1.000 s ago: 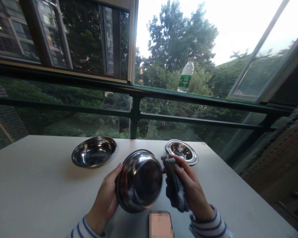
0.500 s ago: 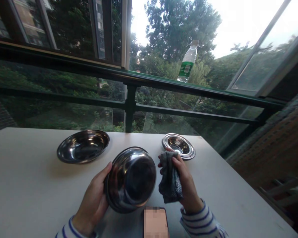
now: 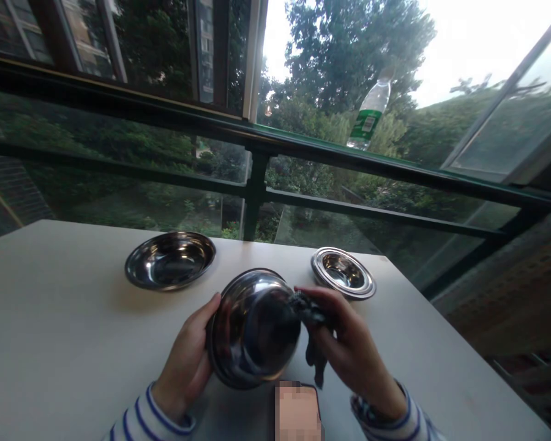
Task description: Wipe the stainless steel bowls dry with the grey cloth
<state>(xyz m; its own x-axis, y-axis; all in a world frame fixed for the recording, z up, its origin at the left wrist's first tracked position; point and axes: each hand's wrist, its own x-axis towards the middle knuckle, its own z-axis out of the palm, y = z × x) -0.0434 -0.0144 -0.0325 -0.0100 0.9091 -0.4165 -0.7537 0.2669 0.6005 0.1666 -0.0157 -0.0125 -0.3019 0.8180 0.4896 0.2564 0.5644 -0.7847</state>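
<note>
Right hand (image 3: 349, 349) has swung in since a moment ago. I see its fingers closed on the grey cloth (image 3: 311, 313), pressing it to the tilted steel bowl (image 3: 257, 331). Left hand (image 3: 188, 361) clasps that bowl's rim near the front edge of the table (image 3: 50, 318). Open tabletop to the left. Wide bowl (image 3: 169, 260) and small bowl (image 3: 343, 272) sit empty behind.

Daylight came from the overcast sky (image 3: 477, 37), which was blown out to white. The table (image 3: 50, 318) lay dim and evenly lit, with soft shadows. The railing (image 3: 303, 153) bowed from wide-angle distortion, and the edges looked soft and slightly blurred
</note>
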